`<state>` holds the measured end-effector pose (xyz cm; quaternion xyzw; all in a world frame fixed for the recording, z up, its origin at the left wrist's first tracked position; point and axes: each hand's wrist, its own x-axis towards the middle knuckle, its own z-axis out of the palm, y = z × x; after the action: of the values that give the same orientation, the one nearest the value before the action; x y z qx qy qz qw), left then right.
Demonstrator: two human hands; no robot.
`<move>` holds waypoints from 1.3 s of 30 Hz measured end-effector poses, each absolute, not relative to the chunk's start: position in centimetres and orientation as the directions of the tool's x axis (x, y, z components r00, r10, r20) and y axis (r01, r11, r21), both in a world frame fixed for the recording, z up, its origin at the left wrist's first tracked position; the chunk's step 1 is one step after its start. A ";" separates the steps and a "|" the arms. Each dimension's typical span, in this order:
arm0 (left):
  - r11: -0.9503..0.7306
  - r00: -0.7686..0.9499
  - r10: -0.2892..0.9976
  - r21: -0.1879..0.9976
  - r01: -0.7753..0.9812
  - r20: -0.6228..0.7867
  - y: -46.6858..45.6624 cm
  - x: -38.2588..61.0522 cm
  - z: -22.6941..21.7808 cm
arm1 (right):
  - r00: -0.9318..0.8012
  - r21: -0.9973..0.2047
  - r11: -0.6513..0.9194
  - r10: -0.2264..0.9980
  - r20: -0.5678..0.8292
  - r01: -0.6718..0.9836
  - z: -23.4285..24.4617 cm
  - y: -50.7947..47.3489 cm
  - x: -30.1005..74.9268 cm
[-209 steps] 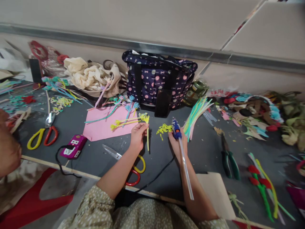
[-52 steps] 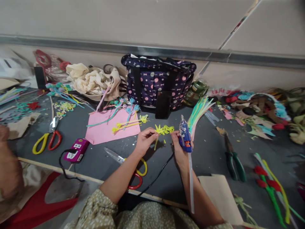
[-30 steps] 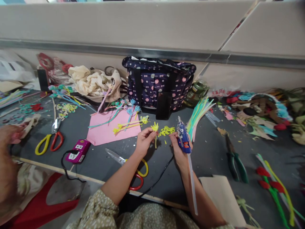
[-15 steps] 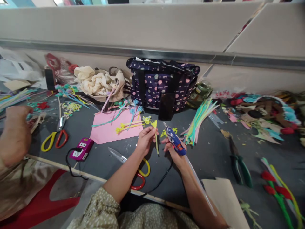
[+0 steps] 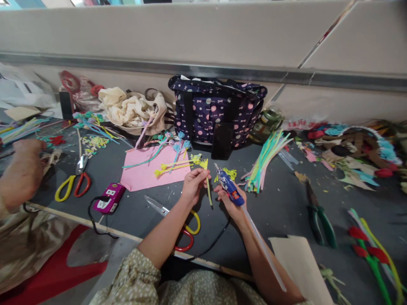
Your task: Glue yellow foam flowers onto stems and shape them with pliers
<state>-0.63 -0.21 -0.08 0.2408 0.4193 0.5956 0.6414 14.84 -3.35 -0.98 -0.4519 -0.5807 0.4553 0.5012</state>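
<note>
The yellow flower [image 5: 209, 188] is pinched in the fingertips of the left hand [image 5: 194, 184], its head at the far end and its thin stem running toward the near side, leaning slightly right. Just right of the head is the nozzle of the glue gun [image 5: 231, 188], aimed far and left; their difference in height is hard to judge. The right hand [image 5: 234, 208], farther from the flower, grips the glue gun. Yellow snippets [image 5: 230, 173] lie beyond it on the table [image 5: 133, 220].
</note>
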 end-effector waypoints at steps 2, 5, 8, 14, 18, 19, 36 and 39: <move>0.178 -0.070 0.964 0.814 -0.552 -0.258 -0.3 -0.6 0.0 | -0.106 -0.981 0.171 0.981 0.162 0.087 -1.0 -3.4 14.9; 0.170 -0.090 0.962 0.827 -0.536 -0.256 -0.3 -0.4 0.3 | -0.138 -0.980 0.156 0.981 0.138 0.122 -1.0 -3.5 15.0; 0.145 -0.115 0.965 0.841 -0.522 -0.238 -0.4 -0.3 0.5 | -0.162 -0.975 0.157 0.978 0.131 0.160 -1.0 -3.5 15.0; 0.102 -0.141 0.970 0.863 -0.495 -0.196 -0.3 -0.3 0.4 | -0.155 -0.971 0.140 0.982 0.111 0.191 -1.3 -3.6 14.6; 0.099 -0.145 0.970 0.864 -0.495 -0.194 -0.3 -0.3 0.3 | -0.134 -0.970 0.135 0.985 0.109 0.204 -1.6 -3.6 14.6; 0.097 -0.145 0.971 0.864 -0.494 -0.192 -0.3 -0.3 0.3 | -0.138 -0.969 0.135 0.985 0.108 0.205 -1.7 -3.6 14.6; 0.080 -0.170 0.970 0.893 -0.442 -0.172 -0.4 -0.2 0.3 | -0.139 -0.977 0.106 0.987 0.080 0.186 -2.3 -3.6 15.1; 0.074 -0.177 0.970 0.900 -0.430 -0.164 -0.3 -0.3 0.1 | -0.121 -0.980 0.095 0.990 0.075 0.177 -2.3 -3.7 15.0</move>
<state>-0.28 -0.34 0.13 0.2934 0.4600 0.6141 0.5703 14.99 -3.68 -2.33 -0.4925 -0.5923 0.4579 0.4437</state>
